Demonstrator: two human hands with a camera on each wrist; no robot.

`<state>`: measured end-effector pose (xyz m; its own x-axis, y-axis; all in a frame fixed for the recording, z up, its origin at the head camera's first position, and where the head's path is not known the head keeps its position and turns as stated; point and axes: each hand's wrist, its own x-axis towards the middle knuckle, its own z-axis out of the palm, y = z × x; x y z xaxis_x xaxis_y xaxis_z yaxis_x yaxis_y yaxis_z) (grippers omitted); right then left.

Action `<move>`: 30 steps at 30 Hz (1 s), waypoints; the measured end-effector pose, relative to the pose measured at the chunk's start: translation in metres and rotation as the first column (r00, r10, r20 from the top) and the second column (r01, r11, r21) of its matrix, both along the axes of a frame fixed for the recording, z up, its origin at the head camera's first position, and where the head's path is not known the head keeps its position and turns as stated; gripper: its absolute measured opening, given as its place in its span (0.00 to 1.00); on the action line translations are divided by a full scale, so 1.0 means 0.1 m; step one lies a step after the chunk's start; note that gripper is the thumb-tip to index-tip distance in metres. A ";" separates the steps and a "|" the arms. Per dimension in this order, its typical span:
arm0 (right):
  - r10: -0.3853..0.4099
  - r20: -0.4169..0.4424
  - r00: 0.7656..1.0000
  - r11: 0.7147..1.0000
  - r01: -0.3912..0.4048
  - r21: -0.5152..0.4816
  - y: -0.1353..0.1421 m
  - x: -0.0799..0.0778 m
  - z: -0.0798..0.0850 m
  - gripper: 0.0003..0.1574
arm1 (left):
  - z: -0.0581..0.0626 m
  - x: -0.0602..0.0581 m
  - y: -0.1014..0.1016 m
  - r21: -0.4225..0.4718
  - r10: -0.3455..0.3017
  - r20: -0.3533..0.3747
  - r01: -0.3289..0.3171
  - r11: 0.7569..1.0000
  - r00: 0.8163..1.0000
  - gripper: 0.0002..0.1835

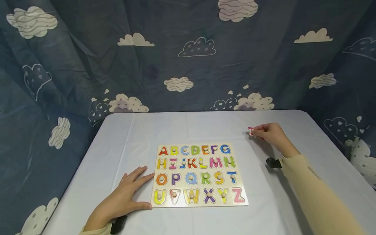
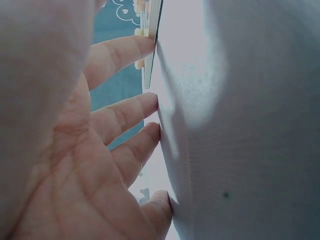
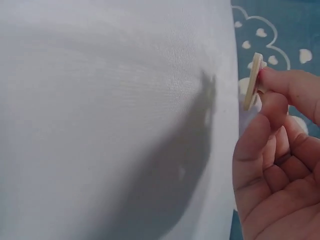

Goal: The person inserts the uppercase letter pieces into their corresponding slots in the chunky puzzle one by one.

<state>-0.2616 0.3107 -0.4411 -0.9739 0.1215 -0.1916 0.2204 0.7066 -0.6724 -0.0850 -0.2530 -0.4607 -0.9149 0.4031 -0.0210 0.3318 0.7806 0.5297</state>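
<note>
A wooden alphabet puzzle board [image 1: 182, 207] lies flat on the table, its colourful letters in rows from A to Z. Most letters carry a small round knob; the pink Z [image 1: 238, 195] at the lower right corner shows none. My left hand [image 1: 123, 197] rests spread at the board's left edge, index fingertip and thumb tip right at the border. Beyond the board's far right corner, my right hand [image 1: 273, 135] pinches a small pinkish letter puzzle piece [image 1: 250, 129] between thumb and finger, above the cloth. In the right wrist view, the piece [image 3: 253, 82] appears edge-on, its knob largely hidden by the fingertips.
A white cloth [image 1: 141, 130] covers the table. Behind and beside it hangs a dark blue curtain [image 1: 164, 65] with cloud prints. Black wrist devices [image 1: 273, 162] sit at both cuffs, and the right arm casts a shadow on the cloth.
</note>
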 end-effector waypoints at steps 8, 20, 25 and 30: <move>0.086 -0.007 0.996 0.996 -0.086 -0.020 0.06 0.41 0.08 0.31 | -0.02 0.00 0.00 0.005 0.002 -0.008 -0.002 1.000 1.000 0.55; 0.163 -0.009 0.987 0.976 -0.162 -0.146 -0.31 1.24 0.13 0.25 | -0.01 0.01 0.01 0.019 0.002 -0.037 -0.001 1.000 0.999 0.54; 0.186 0.020 0.982 0.967 -0.179 -0.179 -0.54 1.55 0.04 0.20 | 0.00 0.01 0.02 0.016 0.003 -0.028 -0.003 1.000 1.000 0.54; 0.234 0.031 0.972 0.954 -0.224 -0.199 -0.72 1.78 -0.04 0.15 | 0.00 0.02 0.01 0.015 0.002 -0.031 -0.001 1.000 1.000 0.54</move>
